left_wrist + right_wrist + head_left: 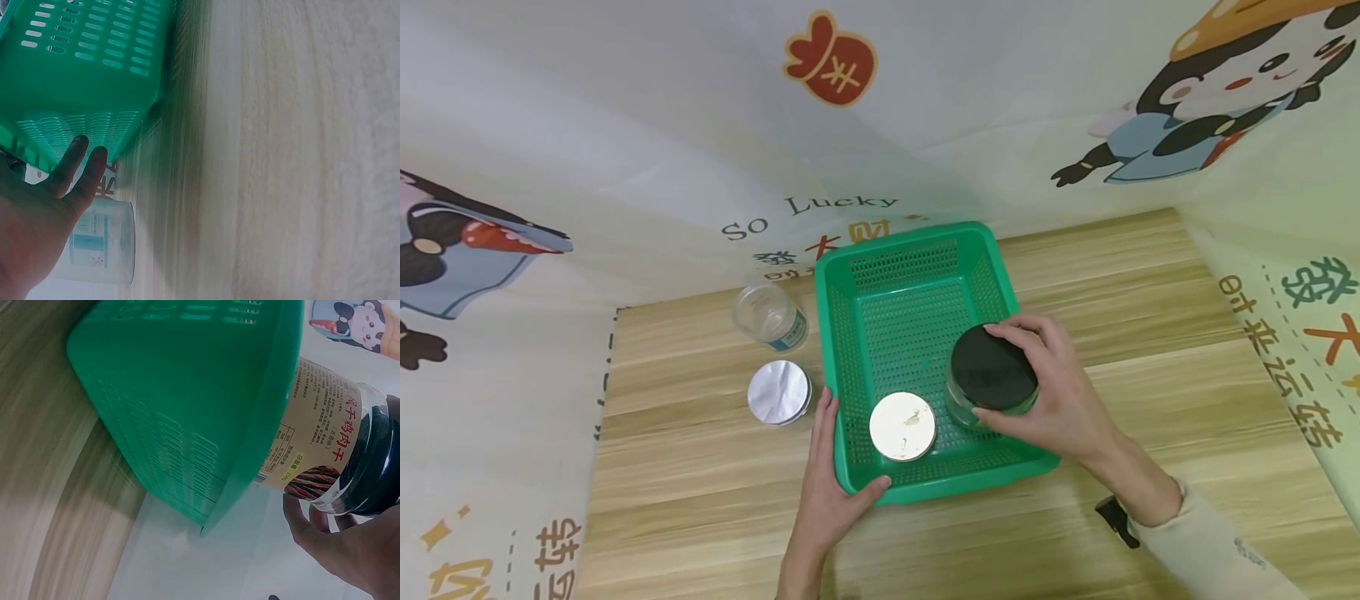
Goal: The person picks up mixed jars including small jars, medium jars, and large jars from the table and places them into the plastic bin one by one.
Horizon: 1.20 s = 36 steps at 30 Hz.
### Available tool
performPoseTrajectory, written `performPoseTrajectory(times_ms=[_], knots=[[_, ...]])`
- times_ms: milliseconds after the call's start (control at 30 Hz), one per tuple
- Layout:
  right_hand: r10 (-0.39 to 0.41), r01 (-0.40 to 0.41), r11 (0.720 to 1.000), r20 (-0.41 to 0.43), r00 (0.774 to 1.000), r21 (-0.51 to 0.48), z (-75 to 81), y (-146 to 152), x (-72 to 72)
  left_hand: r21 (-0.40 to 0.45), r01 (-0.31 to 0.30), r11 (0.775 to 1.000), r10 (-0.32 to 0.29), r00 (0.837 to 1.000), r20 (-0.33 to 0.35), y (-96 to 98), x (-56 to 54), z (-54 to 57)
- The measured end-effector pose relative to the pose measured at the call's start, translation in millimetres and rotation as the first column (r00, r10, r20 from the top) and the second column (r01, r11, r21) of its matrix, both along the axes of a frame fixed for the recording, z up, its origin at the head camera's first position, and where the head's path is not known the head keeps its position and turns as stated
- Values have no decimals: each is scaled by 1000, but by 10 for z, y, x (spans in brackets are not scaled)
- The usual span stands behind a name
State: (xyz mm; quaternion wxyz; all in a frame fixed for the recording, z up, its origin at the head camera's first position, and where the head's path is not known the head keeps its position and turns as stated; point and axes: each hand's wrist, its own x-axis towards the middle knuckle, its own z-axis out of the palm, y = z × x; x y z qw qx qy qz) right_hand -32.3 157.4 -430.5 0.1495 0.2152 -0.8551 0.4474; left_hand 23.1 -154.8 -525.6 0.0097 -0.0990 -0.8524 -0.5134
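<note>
In the head view my right hand (1060,392) grips a clear jar by its black lid (992,367), over the right part of a green plastic basket (913,493). The right wrist view shows the jar's tan printed label (319,425), its lower end hidden behind the basket wall. My left hand (835,500) rests against the basket's front left corner, its fingers fairly straight along the outer side and the thumb at the front rim. Inside the basket, near that corner, stands a container with a shiny pale round lid (902,427).
Left of the basket lie a clear plastic jar (771,317) with a blue label and, nearer, a container with a silver top (779,392). A black object (1117,522) sits by the right sleeve. Printed cloth (700,125) hangs behind the wooden table (692,492).
</note>
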Motion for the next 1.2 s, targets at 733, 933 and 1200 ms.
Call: performPoseTrajectory(times_ms=[733, 933, 1200], knots=[[-9, 8, 1000, 40, 999, 30, -133, -34, 60, 10, 3, 1000, -3, 1000, 4, -7, 13, 15], [8, -10, 999, 61, 998, 43, -195, -67, 98, 18, 3, 1000, -3, 1000, 0, -7, 42, 4], [13, -14, 998, 32, 999, 55, -256, -86, 100, 11, 5, 1000, -4, 1000, -16, 4, 20, 19]])
